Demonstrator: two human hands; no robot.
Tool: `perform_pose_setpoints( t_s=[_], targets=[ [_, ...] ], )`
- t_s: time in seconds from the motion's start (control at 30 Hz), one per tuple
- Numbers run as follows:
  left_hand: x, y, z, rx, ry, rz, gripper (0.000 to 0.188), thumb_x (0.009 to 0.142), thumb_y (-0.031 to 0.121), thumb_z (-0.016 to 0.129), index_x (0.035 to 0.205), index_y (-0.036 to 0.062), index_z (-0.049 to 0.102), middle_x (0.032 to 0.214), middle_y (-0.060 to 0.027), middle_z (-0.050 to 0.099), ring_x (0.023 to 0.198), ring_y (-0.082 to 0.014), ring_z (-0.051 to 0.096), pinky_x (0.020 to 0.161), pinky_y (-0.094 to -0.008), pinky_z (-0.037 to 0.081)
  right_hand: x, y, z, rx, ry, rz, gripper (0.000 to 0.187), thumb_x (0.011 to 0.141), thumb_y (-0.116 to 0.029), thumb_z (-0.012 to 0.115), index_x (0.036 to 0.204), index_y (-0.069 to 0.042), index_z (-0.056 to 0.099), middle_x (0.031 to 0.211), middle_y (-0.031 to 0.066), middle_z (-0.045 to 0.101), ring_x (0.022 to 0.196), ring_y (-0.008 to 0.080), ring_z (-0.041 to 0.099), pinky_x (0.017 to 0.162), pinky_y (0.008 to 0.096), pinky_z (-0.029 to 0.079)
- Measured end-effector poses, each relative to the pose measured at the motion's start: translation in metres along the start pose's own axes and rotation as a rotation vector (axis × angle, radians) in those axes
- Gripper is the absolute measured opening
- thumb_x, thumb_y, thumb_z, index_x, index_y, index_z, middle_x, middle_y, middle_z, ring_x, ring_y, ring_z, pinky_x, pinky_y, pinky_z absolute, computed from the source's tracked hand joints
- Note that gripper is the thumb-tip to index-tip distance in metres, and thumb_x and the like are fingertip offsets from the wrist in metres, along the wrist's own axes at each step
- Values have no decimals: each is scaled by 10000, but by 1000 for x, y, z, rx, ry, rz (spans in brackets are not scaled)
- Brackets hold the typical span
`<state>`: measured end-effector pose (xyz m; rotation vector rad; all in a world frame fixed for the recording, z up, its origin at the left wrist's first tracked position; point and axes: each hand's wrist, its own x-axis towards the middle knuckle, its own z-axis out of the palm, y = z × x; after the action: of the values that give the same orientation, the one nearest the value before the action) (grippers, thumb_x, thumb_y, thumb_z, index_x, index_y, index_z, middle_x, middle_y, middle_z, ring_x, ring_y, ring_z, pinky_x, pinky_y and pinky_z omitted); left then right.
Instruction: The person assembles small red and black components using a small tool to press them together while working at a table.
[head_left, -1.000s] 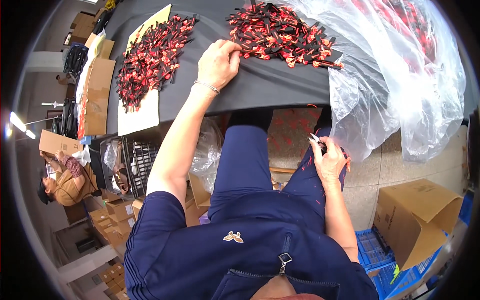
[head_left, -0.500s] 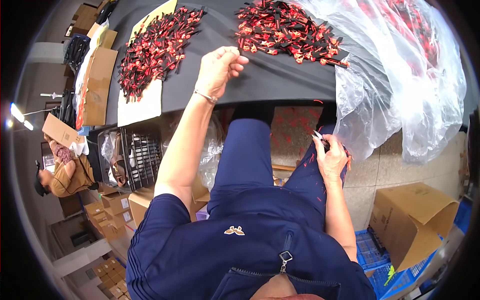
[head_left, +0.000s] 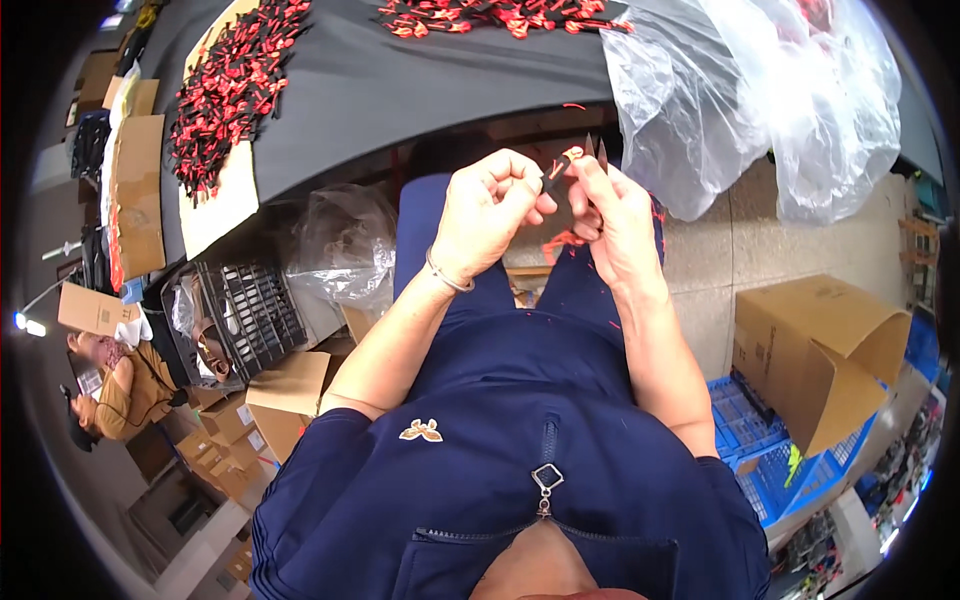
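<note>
Over my lap, my left hand (head_left: 487, 212) is closed in a pinch on one end of a small black strap with orange-red cord (head_left: 558, 170). Its other end meets the thumb and fingertips of my right hand (head_left: 622, 228). That hand is closed on small thread snips (head_left: 597, 153), whose pointed blades stick up past the fingers; their handle is hidden in the palm. Red strands (head_left: 562, 242) dangle beneath the right fingers. Similar straps lie heaped on the dark-covered table: one pile (head_left: 228, 100) at the left, another pile (head_left: 500, 14) at the far middle.
Clear plastic sheeting (head_left: 690, 110) hangs over the table's right edge. An open carton (head_left: 800, 350) stands on blue crates (head_left: 745, 425) at right. A black crate (head_left: 250, 310) and plastic bag (head_left: 345, 240) are at left, near another person (head_left: 135, 390) holding a box. Red scraps cling to my trousers.
My left hand has come back from the table to my lap with a strap. My right hand has risen with the snips to meet it. The view has shifted, so the piles sit higher.
</note>
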<state>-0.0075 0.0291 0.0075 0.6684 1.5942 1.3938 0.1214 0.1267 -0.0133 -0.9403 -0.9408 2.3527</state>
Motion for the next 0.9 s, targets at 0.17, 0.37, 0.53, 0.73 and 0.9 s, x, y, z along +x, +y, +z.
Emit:
perform_pose_setpoints(
  t_s=[0.17,0.37,0.53,0.73,0.9],
  targets=[
    [-7,-12,7,26,-55,-2,132,909,152,557,915,24,588,758,-62,660,654,-64,588,627,-203,478,2,7,-8,-26,-46,-8,191,852,-221,676,917,-49,624,647,-45,514,498,4,385,438,171,281],
    [-10,-17,14,-232,-28,-123,172,876,109,599,1012,5,606,807,-82,669,654,-89,607,619,-214,503,-4,7,-9,-77,0,-43,194,830,-186,701,928,-36,625,695,-23,566,600,23,507,509,173,370],
    [-7,-20,9,-327,6,-231,168,858,83,604,998,-9,616,818,-88,674,645,-90,607,614,-214,507,-18,1,-6,-312,145,-232,326,807,-114,724,1083,4,598,861,52,648,750,72,578,695,220,473],
    [-7,-18,14,-391,-5,-248,174,862,84,582,1004,-9,615,826,-94,676,654,-93,610,619,-211,504,-22,10,-15,-965,367,-759,220,761,-118,753,916,-25,627,769,63,642,677,152,604,624,268,478],
    [-6,-17,17,-387,-10,-242,164,864,75,573,991,-20,617,824,-89,672,653,-88,601,618,-211,501,-22,10,-18,-1282,393,-971,211,691,-97,766,849,-55,633,708,27,615,615,194,561,542,312,442]
  ],
)
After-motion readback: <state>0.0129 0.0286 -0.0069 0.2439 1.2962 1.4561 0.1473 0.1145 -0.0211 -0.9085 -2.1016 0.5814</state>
